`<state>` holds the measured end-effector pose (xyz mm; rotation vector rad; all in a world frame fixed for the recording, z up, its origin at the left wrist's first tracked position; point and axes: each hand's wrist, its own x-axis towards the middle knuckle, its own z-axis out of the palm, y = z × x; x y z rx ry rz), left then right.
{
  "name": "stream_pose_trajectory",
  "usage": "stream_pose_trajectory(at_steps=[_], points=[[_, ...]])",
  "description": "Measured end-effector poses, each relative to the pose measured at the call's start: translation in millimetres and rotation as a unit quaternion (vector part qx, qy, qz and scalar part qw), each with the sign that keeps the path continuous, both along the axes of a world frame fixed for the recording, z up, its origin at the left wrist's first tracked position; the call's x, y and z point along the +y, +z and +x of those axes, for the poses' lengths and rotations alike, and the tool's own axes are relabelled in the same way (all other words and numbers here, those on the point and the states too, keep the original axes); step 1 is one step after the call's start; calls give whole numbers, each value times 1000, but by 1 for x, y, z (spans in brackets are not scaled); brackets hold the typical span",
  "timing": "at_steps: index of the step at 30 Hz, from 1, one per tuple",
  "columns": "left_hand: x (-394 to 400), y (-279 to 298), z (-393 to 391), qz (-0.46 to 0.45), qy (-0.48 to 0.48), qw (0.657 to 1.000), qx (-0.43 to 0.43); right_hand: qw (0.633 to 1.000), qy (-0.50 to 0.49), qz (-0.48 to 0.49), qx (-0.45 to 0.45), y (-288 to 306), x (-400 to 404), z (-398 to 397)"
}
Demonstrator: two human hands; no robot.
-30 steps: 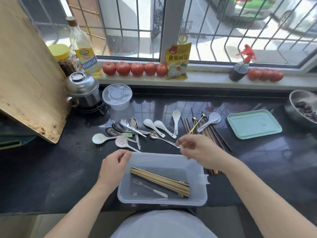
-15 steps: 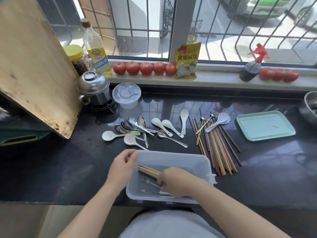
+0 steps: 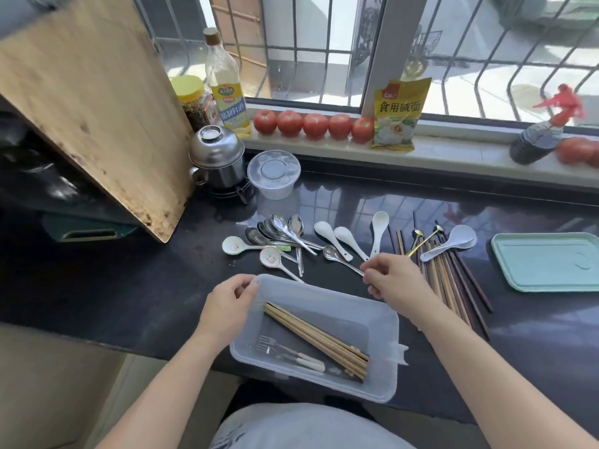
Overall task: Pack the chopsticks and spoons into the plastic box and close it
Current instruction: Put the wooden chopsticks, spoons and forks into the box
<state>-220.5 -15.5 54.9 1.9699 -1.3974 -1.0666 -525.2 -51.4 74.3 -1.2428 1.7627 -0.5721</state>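
Note:
A translucent plastic box [image 3: 384, 325] stands at the counter's front edge. Inside lie a bundle of light wooden chopsticks [image 3: 316, 338] and two white-handled forks [image 3: 291, 354]. My left hand [image 3: 227, 306] grips the box's far left corner. My right hand [image 3: 395, 283] is just beyond the box's far rim, its thumb and forefinger pinching the handle end of a steel spoon [image 3: 338, 256] that lies on the counter. Behind are a heap of metal spoons [image 3: 278, 231], white ceramic spoons [image 3: 346, 238] and a pile of dark and light chopsticks [image 3: 453, 286]. The green lid [image 3: 547, 264] lies at the right.
A wooden cutting board [image 3: 90, 102] leans at the left. A steel pot [image 3: 217, 157] and a clear round container [image 3: 274, 173] stand behind the spoons. Tomatoes [image 3: 314, 124], bottles and a yellow packet [image 3: 397, 115] line the window sill.
My right hand went down into the box, left a second fork there, and came back up over the far rim to the steel spoon's handle. My left hand kept its hold on the box.

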Motion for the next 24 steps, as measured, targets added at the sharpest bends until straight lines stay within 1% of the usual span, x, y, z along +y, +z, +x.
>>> stream_pose_trajectory(at_steps=[4, 6, 11, 13, 15, 17, 19, 21, 24], points=[[-16, -2, 24, 10, -14, 1000, 7, 992, 44, 32, 112, -14, -24, 14], [-24, -5, 37, 25, -52, 998, 10, 980, 86, 63, 169, -17, -39, 30], [-33, -18, 54, 64, -163, 982, 68, 944, 160, 114, 266, -40, -75, 77], [-35, -20, 56, 74, -196, 976, 55, 920, 177, 133, 322, -53, -81, 82], [-35, -20, 58, 79, -225, 971, 26, 905, 161, 156, 362, -64, -80, 75], [-34, -19, 59, 80, -231, 970, 9, 893, 138, 165, 396, -72, -77, 64], [-34, -19, 57, 76, -224, 972, -3, 881, 153, 137, 426, -79, -78, 53], [-33, -20, 54, 65, -207, 976, -14, 869, 193, 108, 443, -84, -83, 44], [-27, -20, 49, 60, -172, 983, -33, 831, 276, 97, 473, -89, -87, 38]])
